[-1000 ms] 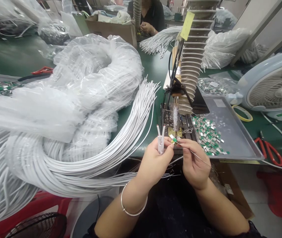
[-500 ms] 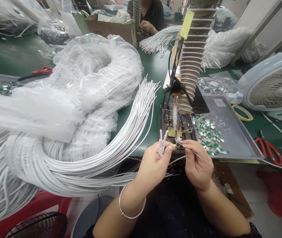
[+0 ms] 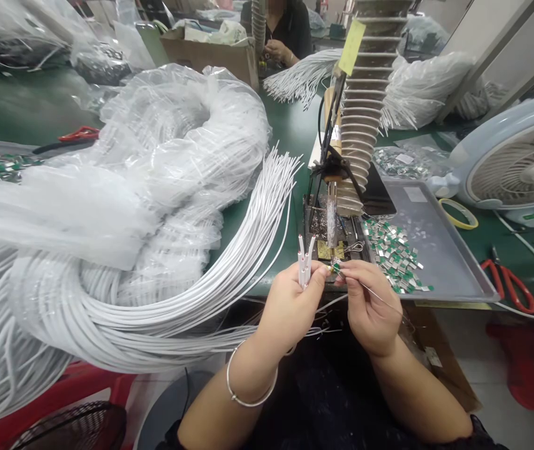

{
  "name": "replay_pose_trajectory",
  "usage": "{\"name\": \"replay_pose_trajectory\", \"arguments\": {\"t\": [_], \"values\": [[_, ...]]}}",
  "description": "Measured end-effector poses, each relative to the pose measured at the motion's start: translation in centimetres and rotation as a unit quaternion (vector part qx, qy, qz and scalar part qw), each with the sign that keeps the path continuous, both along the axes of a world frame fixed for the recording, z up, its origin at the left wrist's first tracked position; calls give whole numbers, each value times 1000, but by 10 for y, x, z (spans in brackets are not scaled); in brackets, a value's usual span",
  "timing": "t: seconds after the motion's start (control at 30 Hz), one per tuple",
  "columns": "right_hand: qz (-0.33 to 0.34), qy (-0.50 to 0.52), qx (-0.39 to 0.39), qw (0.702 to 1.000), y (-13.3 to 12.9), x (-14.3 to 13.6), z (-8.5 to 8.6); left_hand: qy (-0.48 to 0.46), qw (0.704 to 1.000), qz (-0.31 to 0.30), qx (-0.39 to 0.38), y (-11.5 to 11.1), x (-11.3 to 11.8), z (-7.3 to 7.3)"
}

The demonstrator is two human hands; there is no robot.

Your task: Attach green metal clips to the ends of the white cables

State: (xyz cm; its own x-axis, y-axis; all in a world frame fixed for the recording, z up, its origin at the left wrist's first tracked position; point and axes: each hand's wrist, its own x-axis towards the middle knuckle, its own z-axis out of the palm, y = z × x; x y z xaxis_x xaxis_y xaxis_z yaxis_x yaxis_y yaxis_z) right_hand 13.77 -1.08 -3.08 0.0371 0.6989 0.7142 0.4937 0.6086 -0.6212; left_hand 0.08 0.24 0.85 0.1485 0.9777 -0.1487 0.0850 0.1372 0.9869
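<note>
Green bench [image 3: 290, 134]: L hand [image 3: 295, 306] pinches 2 white wire ends [image 3: 304, 259]; R hand [image 3: 370, 306] pinches 1 green chip [image 3: 336, 267] + solder wire [image 3: 379, 299].

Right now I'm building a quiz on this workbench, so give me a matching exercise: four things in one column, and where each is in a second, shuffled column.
Things:
1. white cable ends
2. small green part
3. red-handled scissors
4. ring of yellow tape

Places:
A. lying on the green table right of the metal tray
B. pinched in the left hand, pointing up
C. beside the base of the white fan
D. at the fingertips of the right hand

Pairs: 1-B, 2-D, 3-A, 4-C
</note>
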Motion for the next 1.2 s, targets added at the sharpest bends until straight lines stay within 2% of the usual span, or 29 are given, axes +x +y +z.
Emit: {"name": "replay_pose_trajectory", "arguments": {"t": [0.6, 0.8, 1.2], "values": [[-14, -25, 22, 999, 5, -2, 9, -2, 1000, -1, -5, -1, -1, 3], [-9, -17, 19, 1000, 4, -3, 7, 1, 1000, -6, -16, -1, -2, 5], [2, -54, -9, 998, -6, 7, 1, -14, 1000, -7, 6, -12, 5, -15]]}}
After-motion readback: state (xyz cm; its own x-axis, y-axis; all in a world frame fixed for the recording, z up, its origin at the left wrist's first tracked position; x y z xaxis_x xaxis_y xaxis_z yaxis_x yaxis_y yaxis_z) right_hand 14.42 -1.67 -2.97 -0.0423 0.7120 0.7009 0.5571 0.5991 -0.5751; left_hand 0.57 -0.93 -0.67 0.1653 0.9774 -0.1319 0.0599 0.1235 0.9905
